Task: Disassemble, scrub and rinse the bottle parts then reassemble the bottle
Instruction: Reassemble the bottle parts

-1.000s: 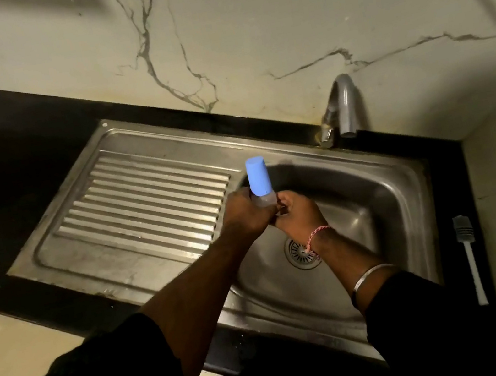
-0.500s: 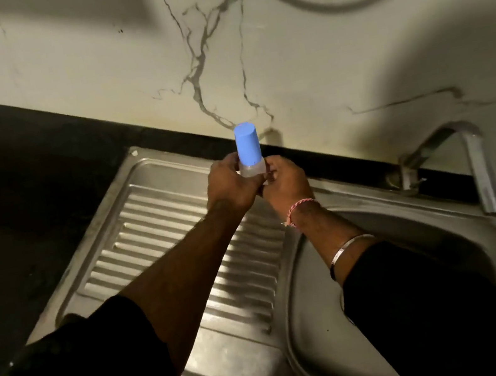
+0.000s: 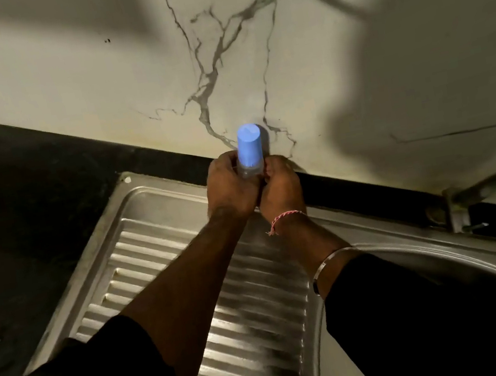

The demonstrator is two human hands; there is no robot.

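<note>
A small bottle with a tall blue cap (image 3: 249,147) and a clear body stands upright between both hands, at the far edge of the ribbed steel drainboard (image 3: 157,246) by the wall. My left hand (image 3: 228,188) curls round the clear body from the left. On the right side my right hand (image 3: 279,187) grips the bottle, with its fingers curled at the body. Only the blue cap and a strip of clear plastic show; the hands hide the lower part.
The sink basin (image 3: 452,264) lies to the right, with a metal tap (image 3: 485,185) at its back. A black counter (image 3: 7,183) runs along the left and behind the sink, under a cracked-vein marble wall (image 3: 214,44).
Both hands have carried the bottle from over the basin drain leftwards and away from me, to the back edge of the drainboard. The grip on the bottle looks unchanged.
</note>
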